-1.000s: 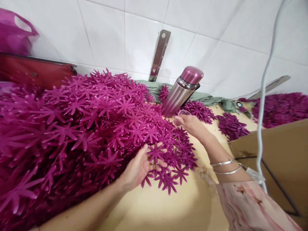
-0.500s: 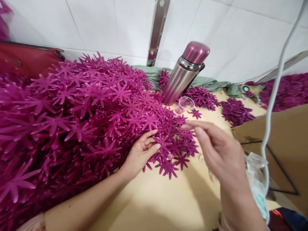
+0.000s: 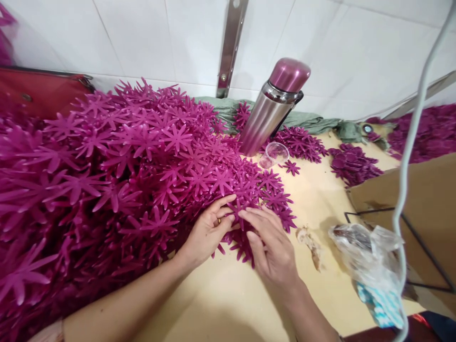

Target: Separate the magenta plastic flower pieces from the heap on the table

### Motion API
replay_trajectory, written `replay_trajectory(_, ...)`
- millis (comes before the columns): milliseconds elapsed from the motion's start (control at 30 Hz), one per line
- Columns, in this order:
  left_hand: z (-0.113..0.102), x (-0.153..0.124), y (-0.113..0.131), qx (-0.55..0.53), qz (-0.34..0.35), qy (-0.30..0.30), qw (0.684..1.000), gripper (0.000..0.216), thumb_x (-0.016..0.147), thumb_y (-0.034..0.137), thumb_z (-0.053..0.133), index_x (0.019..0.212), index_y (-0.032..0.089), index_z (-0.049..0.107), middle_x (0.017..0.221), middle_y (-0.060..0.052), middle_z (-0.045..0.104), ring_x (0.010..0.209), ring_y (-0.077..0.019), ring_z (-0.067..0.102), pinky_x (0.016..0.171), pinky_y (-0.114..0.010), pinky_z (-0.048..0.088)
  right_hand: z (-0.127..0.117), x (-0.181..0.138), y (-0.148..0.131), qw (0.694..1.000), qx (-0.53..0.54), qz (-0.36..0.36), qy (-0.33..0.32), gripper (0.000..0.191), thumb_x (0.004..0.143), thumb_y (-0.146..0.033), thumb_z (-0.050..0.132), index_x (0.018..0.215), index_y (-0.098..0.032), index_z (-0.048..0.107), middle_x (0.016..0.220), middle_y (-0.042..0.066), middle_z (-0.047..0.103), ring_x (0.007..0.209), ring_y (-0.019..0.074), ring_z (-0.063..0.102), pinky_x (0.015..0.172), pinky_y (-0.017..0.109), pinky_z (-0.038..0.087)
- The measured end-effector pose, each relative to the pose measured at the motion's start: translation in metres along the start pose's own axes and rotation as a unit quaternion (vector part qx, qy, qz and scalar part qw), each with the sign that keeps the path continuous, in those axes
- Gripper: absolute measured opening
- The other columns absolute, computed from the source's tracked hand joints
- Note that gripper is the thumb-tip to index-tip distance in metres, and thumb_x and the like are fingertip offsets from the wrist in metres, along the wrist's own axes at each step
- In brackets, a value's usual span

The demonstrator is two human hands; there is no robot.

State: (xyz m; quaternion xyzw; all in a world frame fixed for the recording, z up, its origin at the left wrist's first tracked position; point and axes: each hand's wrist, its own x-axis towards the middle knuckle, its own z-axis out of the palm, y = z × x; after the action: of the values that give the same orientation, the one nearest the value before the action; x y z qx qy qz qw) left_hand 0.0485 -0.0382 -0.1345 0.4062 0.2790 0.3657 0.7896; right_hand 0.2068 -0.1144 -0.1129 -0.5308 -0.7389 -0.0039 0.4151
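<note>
A big heap of magenta star-shaped flower pieces (image 3: 117, 161) covers the left half of the pale table (image 3: 228, 304). My left hand (image 3: 206, 228) rests at the heap's near edge, its fingers curled onto a flower piece (image 3: 237, 206). My right hand (image 3: 270, 242) has come beside it, fingers bent and fingertips touching the same flower piece at the heap's edge. More flower pieces lie under my right palm. A small clear plastic cup (image 3: 274, 154) sits on the table behind both hands.
A steel flask with a magenta cap (image 3: 274, 104) leans by the tiled wall. Smaller flower piles (image 3: 351, 164) lie at the right. A cardboard box (image 3: 420, 209), a crumpled plastic bag (image 3: 370, 259), a white cable (image 3: 409, 156) and a red bag (image 3: 39, 92) are around.
My right hand came back from the cup by the flask and dropped onto the flower piece beside my left hand. The view tilted down and closer.
</note>
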Motion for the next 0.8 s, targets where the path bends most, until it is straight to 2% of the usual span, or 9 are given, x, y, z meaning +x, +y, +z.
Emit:
replay_trajectory(100, 0.000, 0.000, -0.001, 0.026, -0.010, -0.008, 1.000, 0.055, 0.090, 0.032, 0.072, 0.141, 0.022, 0.055, 0.109, -0.006, 0.076, 0.089, -0.0163, 0.071, 0.086, -0.028, 0.055, 0.003, -0.001, 0.004, 1.000, -0.003, 0.000, 0.009, 0.044, 0.097, -0.015, 0.057, 0.141, -0.022, 0.057, 0.124, 0.011, 0.073, 0.121, 0.0270, 0.065, 0.110, 0.053, 0.046)
replay_trajectory(233, 0.001, 0.000, -0.002, 0.024, -0.006, -0.009, 1.000, 0.054, 0.091, 0.031, 0.071, 0.141, 0.021, 0.054, 0.108, -0.006, 0.074, 0.094, -0.0156, 0.070, 0.096, -0.030, 0.054, -0.008, 0.002, 0.003, 1.000, -0.015, 0.002, -0.016, 0.042, 0.098, -0.016, 0.056, 0.139, -0.024, 0.057, 0.122, 0.009, 0.075, 0.120, 0.0264, 0.065, 0.109, 0.052, 0.047)
replay_trajectory(400, 0.004, -0.001, -0.001, 0.026, 0.003, 0.004, 1.000, 0.050, 0.088, 0.027, 0.074, 0.136, 0.022, 0.059, 0.097, -0.001, 0.070, 0.087, -0.0121, 0.066, 0.095, -0.030, 0.055, -0.044, -0.012, 0.000, 0.986, -0.118, 0.077, 0.089, 0.037, 0.097, -0.014, 0.058, 0.131, -0.027, 0.063, 0.115, 0.010, 0.074, 0.109, 0.0271, 0.068, 0.100, 0.048, 0.052)
replay_trajectory(467, 0.004, -0.001, -0.001, 0.034, 0.009, 0.004, 0.999, 0.049, 0.088, 0.027, 0.075, 0.134, 0.022, 0.061, 0.096, 0.000, 0.069, 0.085, -0.0112, 0.065, 0.092, -0.029, 0.055, -0.056, -0.028, 0.007, 0.973, -0.173, 0.114, 0.097, 0.032, 0.096, -0.016, 0.061, 0.125, -0.026, 0.066, 0.109, 0.010, 0.073, 0.102, 0.0269, 0.069, 0.094, 0.046, 0.054)
replay_trajectory(600, 0.002, 0.000, -0.004, 0.061, 0.021, 0.003, 0.998, 0.048, 0.087, 0.026, 0.075, 0.133, 0.021, 0.061, 0.099, -0.001, 0.069, 0.087, -0.0114, 0.065, 0.089, -0.027, 0.055, -0.065, -0.064, 0.029, 0.961, -0.224, 0.156, 0.042, 0.025, 0.099, -0.022, 0.056, 0.119, -0.024, 0.069, 0.113, 0.012, 0.072, 0.105, 0.0280, 0.068, 0.095, 0.047, 0.055)
replay_trajectory(700, -0.001, 0.002, -0.009, 0.088, 0.037, -0.005, 0.995, 0.049, 0.086, 0.025, 0.075, 0.132, 0.021, 0.061, 0.095, 0.000, 0.069, 0.082, -0.0101, 0.065, 0.081, -0.024, 0.054, -0.061, -0.083, 0.040, 0.952, -0.255, 0.168, -0.007, 0.028, 0.101, -0.022, 0.047, 0.118, -0.020, 0.069, 0.120, 0.015, 0.071, 0.110, 0.0301, 0.066, 0.098, 0.052, 0.052)
replay_trajectory(800, -0.002, 0.003, -0.013, 0.091, 0.061, -0.010, 0.994, 0.044, 0.084, 0.024, 0.075, 0.126, 0.020, 0.062, 0.091, 0.002, 0.068, 0.080, -0.0095, 0.066, 0.082, -0.025, 0.056, -0.057, -0.092, 0.042, 0.943, -0.274, 0.188, -0.035, 0.032, 0.101, -0.019, 0.042, 0.116, -0.014, 0.070, 0.117, 0.018, 0.071, 0.108, 0.0309, 0.065, 0.097, 0.053, 0.051)
